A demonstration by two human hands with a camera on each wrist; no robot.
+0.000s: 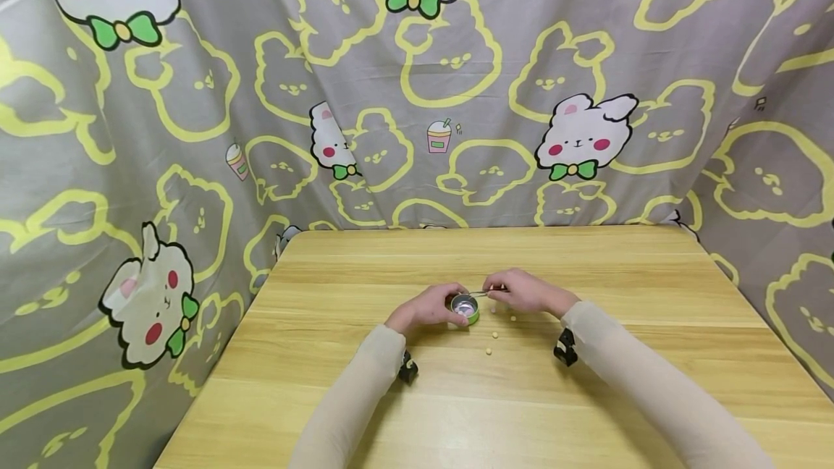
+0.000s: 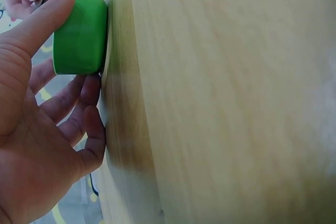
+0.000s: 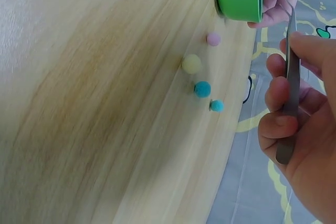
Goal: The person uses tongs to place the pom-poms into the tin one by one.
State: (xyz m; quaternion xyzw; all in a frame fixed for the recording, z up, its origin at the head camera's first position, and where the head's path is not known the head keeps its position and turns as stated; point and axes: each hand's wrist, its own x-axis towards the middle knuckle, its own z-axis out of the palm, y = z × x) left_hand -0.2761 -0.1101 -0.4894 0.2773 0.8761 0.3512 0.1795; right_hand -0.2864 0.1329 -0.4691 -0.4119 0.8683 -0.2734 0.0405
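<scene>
A small round green tin (image 2: 81, 35) with a silvery inside stands upright on the wooden table. My left hand (image 1: 433, 304) holds it from the left, thumb on the near side and fingers around the far side. My right hand (image 3: 307, 108) grips a pair of grey metal tweezers (image 3: 292, 95) between thumb and fingers. Their thin bent tips reach beside the tin's rim in the right wrist view. Small balls lie on the table by the tin: a pink one (image 3: 213, 39), a pale yellow one (image 3: 191, 64), a teal one (image 3: 202, 89) and a light blue one (image 3: 217, 106).
Two more pale balls, a nearer one (image 1: 489, 351) and a farther one (image 1: 495, 335), sit in front of the tin. The wooden table (image 1: 313, 382) ends at a patterned grey curtain (image 1: 417, 187) behind and at the sides.
</scene>
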